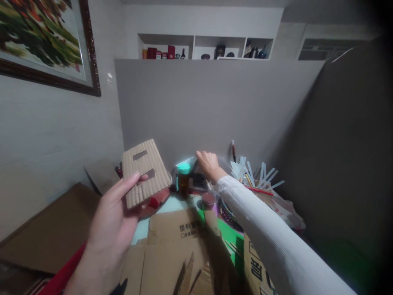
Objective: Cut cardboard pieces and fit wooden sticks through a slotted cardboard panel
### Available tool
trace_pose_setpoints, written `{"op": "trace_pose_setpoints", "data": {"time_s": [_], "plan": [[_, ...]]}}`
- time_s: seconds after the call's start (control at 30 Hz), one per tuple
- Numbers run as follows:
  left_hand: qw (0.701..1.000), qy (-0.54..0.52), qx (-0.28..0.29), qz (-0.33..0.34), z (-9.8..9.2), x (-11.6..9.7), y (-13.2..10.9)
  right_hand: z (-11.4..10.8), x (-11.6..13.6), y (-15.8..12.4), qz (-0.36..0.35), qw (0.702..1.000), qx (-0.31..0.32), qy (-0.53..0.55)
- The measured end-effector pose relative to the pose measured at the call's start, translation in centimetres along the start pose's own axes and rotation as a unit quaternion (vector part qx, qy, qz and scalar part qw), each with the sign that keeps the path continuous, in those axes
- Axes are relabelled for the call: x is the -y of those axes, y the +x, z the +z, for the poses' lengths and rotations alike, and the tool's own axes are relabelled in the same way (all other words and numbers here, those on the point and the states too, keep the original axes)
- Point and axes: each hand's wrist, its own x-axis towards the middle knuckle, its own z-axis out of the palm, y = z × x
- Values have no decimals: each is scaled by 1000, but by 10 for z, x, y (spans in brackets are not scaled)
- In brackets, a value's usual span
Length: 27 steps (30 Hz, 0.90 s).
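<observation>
The cardboard piece in the left hand is light brown with ribbed stripes, the lid left of the right hand is turquoise, and the strips right of that hand are pale blue.

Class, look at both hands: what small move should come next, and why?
Probably lift the right hand clear of the turquoise-lidded container before drawing it back: the container stands close by, and the left hand is taken up holding the slotted cardboard piece. What the right hand grips, if anything, is hidden.
</observation>
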Motion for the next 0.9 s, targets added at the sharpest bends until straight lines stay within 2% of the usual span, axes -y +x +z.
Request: {"op": "trace_pose_setpoints", "data": {"time_s": [0.13, 0.33, 0.6, 0.9], "plan": [[1000, 2, 0, 6, 1, 0, -1, 0, -2, -4, -35, 999, -26, -2], [1000, -2, -6, 11, 1, 0, 0, 5, 8, -5, -102, 994, -44, -11], [1000, 3, 2, 11, 0, 2, 1, 5, 10, -3, -87, 995, -44, -25], [1000, -1, 19, 12, -3, 2, 3, -1, -1, -1, -60, 997, -38, -8]]}}
